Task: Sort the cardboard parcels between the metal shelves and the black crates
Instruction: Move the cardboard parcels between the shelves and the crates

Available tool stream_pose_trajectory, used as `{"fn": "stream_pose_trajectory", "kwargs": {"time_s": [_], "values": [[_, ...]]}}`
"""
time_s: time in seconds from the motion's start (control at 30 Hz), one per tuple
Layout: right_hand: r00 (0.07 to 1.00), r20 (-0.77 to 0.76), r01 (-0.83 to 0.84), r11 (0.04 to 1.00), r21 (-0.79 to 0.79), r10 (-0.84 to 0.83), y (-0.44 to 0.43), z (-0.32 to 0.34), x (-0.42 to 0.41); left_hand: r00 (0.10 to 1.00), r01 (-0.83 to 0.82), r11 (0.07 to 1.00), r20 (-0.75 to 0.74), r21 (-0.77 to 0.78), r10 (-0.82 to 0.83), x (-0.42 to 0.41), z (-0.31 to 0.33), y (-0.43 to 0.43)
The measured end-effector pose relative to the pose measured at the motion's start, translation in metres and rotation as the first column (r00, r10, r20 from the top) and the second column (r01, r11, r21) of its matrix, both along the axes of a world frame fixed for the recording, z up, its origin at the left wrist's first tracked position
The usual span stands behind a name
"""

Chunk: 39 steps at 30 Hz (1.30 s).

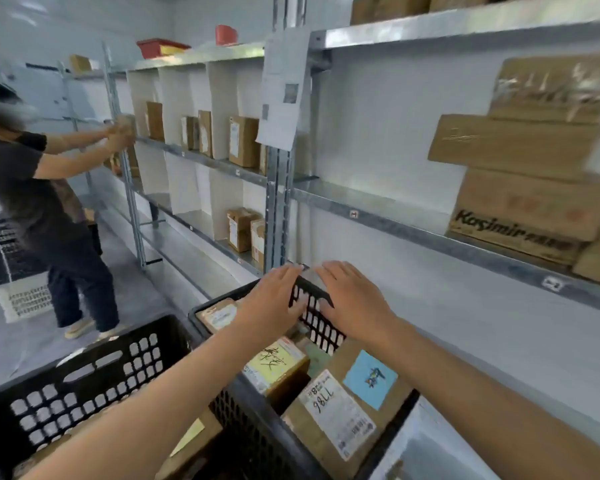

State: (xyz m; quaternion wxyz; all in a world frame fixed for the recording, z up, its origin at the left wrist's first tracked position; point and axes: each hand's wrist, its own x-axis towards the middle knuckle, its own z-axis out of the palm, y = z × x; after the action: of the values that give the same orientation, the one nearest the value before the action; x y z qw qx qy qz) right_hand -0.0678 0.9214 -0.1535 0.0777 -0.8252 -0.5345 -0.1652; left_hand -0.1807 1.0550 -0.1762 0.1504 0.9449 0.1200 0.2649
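Observation:
Both of my hands reach forward over a black crate point(312, 317) full of cardboard parcels. My left hand point(274, 299) and my right hand point(352, 299) hover with straight fingers near the crate's far corner, holding nothing. In the crate lie a parcel with a yellow label point(278, 367), a flat parcel with a blue sticker point(369, 379) and a white label marked 98LL, and another labelled parcel point(219, 315) at the far left. A second black crate point(84, 386) stands to the left. Metal shelves point(430, 223) run along the wall ahead.
Large cardboard boxes point(527, 174) are stacked on the right shelf, one printed Kosimir. Small parcels point(243, 140) stand in white-divided bays further left. Another person point(49, 202) at the left handles a parcel at the far shelf. A paper sheet point(284, 91) hangs on the upright.

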Motion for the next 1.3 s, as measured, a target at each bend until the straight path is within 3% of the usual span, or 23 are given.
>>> {"fn": "stream_pose_trajectory", "kwargs": {"time_s": [0.37,0.63,0.83,1.03,1.2,1.3], "values": [[0.933,0.094,0.342,0.937,0.067,-0.347,-0.153,0.065,0.094,0.951,0.274,0.950,0.103,0.152,-0.291,0.139,0.072,-0.114],[0.827,0.155,0.517,0.839,0.168,-0.541,-0.257,0.120,0.130,0.847,0.478,0.864,0.180,0.157,-0.501,0.207,0.112,-0.198],[0.754,0.106,0.607,0.750,0.264,-0.648,-0.319,0.141,0.145,0.781,0.585,0.800,0.174,0.132,-0.600,0.247,0.134,-0.260],[0.648,0.038,0.723,0.631,0.282,-0.760,-0.364,0.135,0.165,0.775,0.613,0.789,0.167,0.037,-0.610,0.267,0.124,-0.312],[0.619,0.032,0.762,0.609,0.221,-0.785,-0.391,0.135,0.179,0.820,0.557,0.830,0.173,-0.020,-0.546,0.280,0.124,-0.330],[0.603,-0.055,0.786,0.580,0.216,-0.796,-0.402,0.137,0.182,0.841,0.521,0.852,0.200,-0.053,-0.502,0.284,0.121,-0.335]]}}
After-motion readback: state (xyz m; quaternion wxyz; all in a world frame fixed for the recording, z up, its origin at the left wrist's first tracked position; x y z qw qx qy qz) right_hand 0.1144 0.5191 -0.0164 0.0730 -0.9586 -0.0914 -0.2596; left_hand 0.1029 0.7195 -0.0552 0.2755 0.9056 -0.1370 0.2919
